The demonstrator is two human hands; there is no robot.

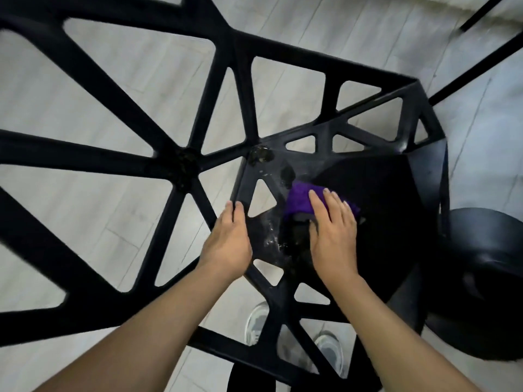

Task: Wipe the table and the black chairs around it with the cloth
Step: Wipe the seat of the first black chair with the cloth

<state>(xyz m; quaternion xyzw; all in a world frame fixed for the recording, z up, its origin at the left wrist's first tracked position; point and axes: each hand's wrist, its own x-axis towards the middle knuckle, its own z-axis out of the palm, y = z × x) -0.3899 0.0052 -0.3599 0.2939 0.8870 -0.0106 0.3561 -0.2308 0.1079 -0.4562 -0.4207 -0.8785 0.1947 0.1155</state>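
A black chair [376, 210] with triangular cut-outs stands right below me, its seat wet and streaked near the left edge. A purple cloth [300, 200] lies on the seat. My right hand [332, 230] presses flat on the cloth with straight fingers. My left hand [227, 241] rests on the seat's left edge, fingertips touching the rim beside a triangular hole. A second black chair back [186, 162] with large openings fills the left and upper part of the view, very close to the camera.
Pale wood-look floor [85, 210] shows through the openings. My grey shoes [256, 323] stand under the chair. A rounded black object [481, 281] sits at the right edge. Thin black legs [475, 66] cross the upper right corner.
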